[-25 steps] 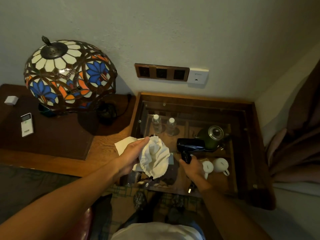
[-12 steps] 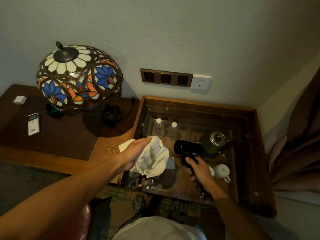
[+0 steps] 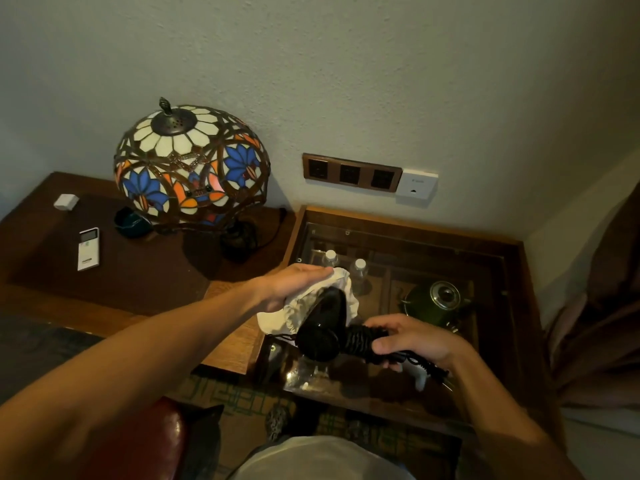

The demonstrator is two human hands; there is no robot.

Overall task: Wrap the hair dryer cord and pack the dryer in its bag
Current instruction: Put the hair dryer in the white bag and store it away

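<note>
My right hand [image 3: 408, 341] squeezes the black hair dryer [image 3: 323, 327] by its cord-wrapped handle. My left hand [image 3: 298, 282] holds the white bag [image 3: 311, 303] open around its nose.

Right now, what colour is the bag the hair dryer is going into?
White. The bag shows best in the head view, held by the left hand.

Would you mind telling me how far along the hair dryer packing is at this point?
Done: the cord looks coiled around the dryer's handle. In hand: the right hand grips that handle and points the hair dryer nose-first into the white bag, which the left hand holds open. Left: sliding the dryer fully inside and closing the bag.
</note>
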